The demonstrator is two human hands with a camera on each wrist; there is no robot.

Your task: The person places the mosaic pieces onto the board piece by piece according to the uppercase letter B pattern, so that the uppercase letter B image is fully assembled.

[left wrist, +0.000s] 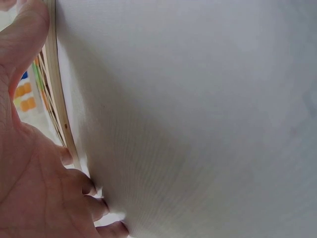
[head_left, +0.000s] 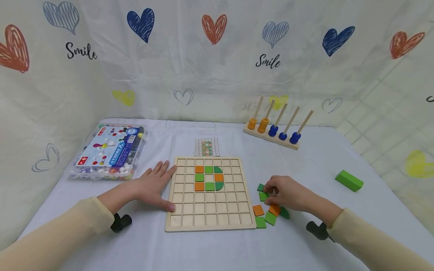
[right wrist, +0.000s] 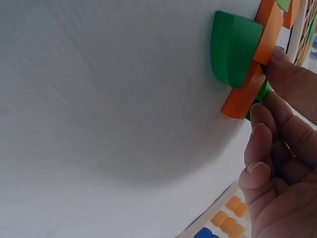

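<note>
A wooden grid board (head_left: 210, 214) lies flat in the middle of the table. Orange, light green and rounded dark green tiles form a ring in its upper part, around one bare cell. With fingers spread, my left hand (head_left: 151, 188) rests along the board's left edge, its thumb on the rim. Right of the board, my right hand (head_left: 288, 192) bends over a small pile of loose tiles. Thumb and fingertips pinch a light green tile (head_left: 263, 196), mostly hidden by the fingers in the right wrist view. A rounded dark green tile (right wrist: 237, 49) and orange tiles (right wrist: 242, 94) lie beside them.
A small pattern card (head_left: 207, 147) lies just behind the board. At the back left is a clear plastic box (head_left: 108, 150) of coloured balls. A peg stand (head_left: 271, 136) with orange and blue beads stands at the back right, and a green block (head_left: 349, 180) lies far right.
</note>
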